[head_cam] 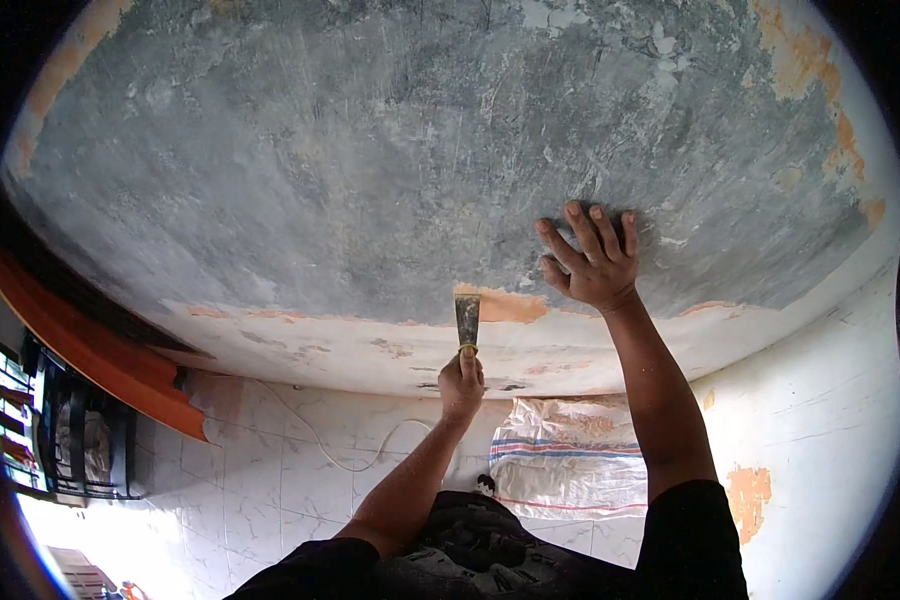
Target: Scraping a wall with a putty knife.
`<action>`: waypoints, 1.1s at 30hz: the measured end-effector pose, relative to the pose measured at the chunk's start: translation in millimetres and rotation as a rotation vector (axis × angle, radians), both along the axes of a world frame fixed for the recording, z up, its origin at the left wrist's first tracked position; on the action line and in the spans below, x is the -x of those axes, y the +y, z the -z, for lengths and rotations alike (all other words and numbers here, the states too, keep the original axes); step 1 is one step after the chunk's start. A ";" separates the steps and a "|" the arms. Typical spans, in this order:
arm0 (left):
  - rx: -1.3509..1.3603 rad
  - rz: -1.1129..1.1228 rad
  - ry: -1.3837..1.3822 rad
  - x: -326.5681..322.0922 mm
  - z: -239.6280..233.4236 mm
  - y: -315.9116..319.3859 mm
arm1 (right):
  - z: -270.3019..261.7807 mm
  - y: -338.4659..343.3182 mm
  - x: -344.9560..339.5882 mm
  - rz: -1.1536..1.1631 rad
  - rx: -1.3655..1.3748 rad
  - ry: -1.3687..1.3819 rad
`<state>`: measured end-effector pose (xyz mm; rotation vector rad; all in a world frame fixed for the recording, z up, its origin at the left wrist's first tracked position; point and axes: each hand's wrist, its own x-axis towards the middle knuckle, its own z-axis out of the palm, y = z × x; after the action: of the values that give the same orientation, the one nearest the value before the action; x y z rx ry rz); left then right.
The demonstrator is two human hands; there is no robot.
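Observation:
My left hand grips a putty knife by its handle, the thumb lying along it. The blade is stained and points up at the wall; its edge meets the lower border of the grey, scraped area. Just right of the blade lies a bare orange patch. With fingers spread, my right hand rests palm against the grey surface, up and to the right of the knife. Below the border runs a white painted band with scuffs and orange spots.
A woven plastic sack with blue and red stripes lies on the marbled tile floor. A pale cable curves across the tiles. An orange sheet hangs at left near a dark metal rack. The right wall has peeled spots.

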<state>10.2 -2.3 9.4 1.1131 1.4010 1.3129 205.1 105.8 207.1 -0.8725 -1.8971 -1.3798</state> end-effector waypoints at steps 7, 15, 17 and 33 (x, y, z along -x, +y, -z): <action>0.163 0.019 -0.012 7.9 43.6 -14.2 | 2.3 1.2 1.2 -0.006 0.012 0.008; 0.194 0.068 -0.220 4.5 38.1 -18.7 | 1.7 0.9 0.6 -0.012 0.013 -0.003; 0.216 0.076 -0.209 2.5 32.0 -21.0 | 2.9 1.2 -1.7 -0.005 0.017 -0.003; 0.196 0.047 -0.116 15.8 50.8 -25.0 | 3.9 1.1 0.0 -0.001 0.013 -0.011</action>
<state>-5.6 -27.3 -41.3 0.9193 1.3763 1.1609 205.1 106.9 203.2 -0.8716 -1.9172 -1.3758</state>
